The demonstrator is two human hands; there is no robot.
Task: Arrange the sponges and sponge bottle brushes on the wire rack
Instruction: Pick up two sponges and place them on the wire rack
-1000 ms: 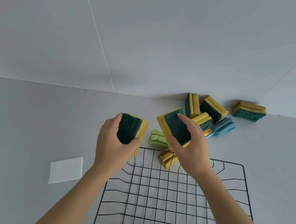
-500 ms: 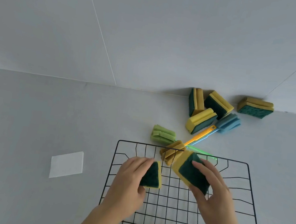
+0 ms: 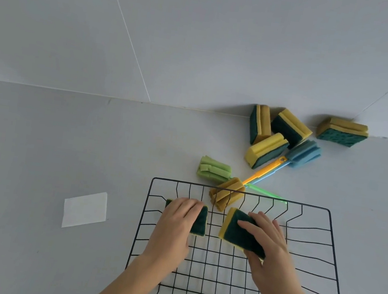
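A black wire rack [image 3: 330, 211] lies on the grey surface in front of me. My left hand [image 3: 175, 223] presses a green-and-yellow sponge [image 3: 199, 220] down in the rack's far left part. My right hand [image 3: 271, 246] holds a second such sponge [image 3: 236, 229], tilted, over the middle of the rack. Beyond the rack's far edge lie three sponge bottle brushes: a green one [image 3: 213, 169], a yellow one [image 3: 227, 194] and a blue one [image 3: 304, 152]. Several more sponges [image 3: 265, 150] sit by the wall, one [image 3: 342, 133] apart at the right.
A white paper slip [image 3: 84, 209] lies on the surface left of the rack. The grey wall [image 3: 201, 49] rises right behind the sponges. The yellow brush head overlaps the rack's far rim.
Both hands carried their sponges from beyond the rack back towards me and down into it. The left sponge now rests low in the rack; the right one is lower than before.
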